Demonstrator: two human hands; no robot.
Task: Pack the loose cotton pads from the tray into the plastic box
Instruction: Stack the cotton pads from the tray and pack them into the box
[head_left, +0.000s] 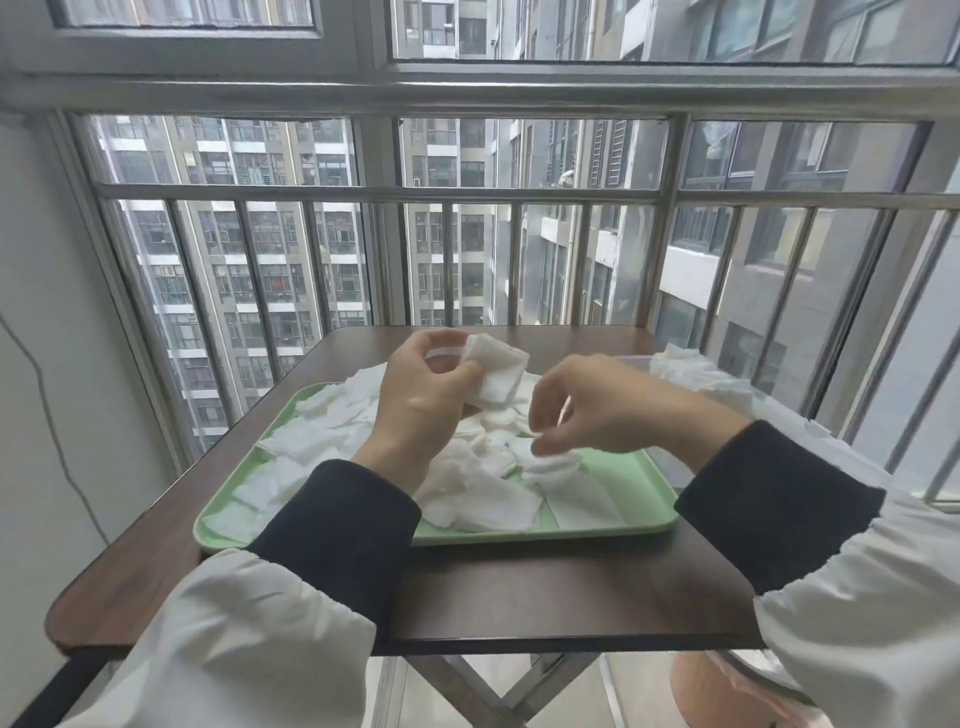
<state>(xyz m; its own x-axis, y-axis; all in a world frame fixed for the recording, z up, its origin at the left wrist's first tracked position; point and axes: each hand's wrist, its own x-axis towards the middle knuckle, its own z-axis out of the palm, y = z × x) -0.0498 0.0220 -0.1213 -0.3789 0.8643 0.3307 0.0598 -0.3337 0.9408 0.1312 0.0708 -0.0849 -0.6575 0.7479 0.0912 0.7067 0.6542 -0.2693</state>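
— Start at the fingers. What have they got?

— The left hand is raised above the tray, its thumb and curled fingers gripping a small stack of square pads, held edge-up and tilted. The near corner of the stack is hidden behind the thumb.

— And the other one?

— The right hand hangs low over the middle of the heap, fingers bent down and close together. The tips meet the edge of a pad; it looks like a pinch, but the fingers themselves cover the contact, so I cannot tell for certain.

— What lies under them?

— A pale green tray, strewn with loose pads: mostly squares, overlapping, a few round ones near the centre. Both wrists and the dark cuffs cover part of the heap and the tray's near rim.

— Where is the box?

— Just beyond the right wrist, at the table's far right corner. The plastic box is clear and hard to make out; only a stretch of its rim shows, with white pads piled up in it. The right arm cuts off its near side.

— The rest?

— The tray sits on a dark brown table, set against a barred window. White sleeves run off the bottom edge.
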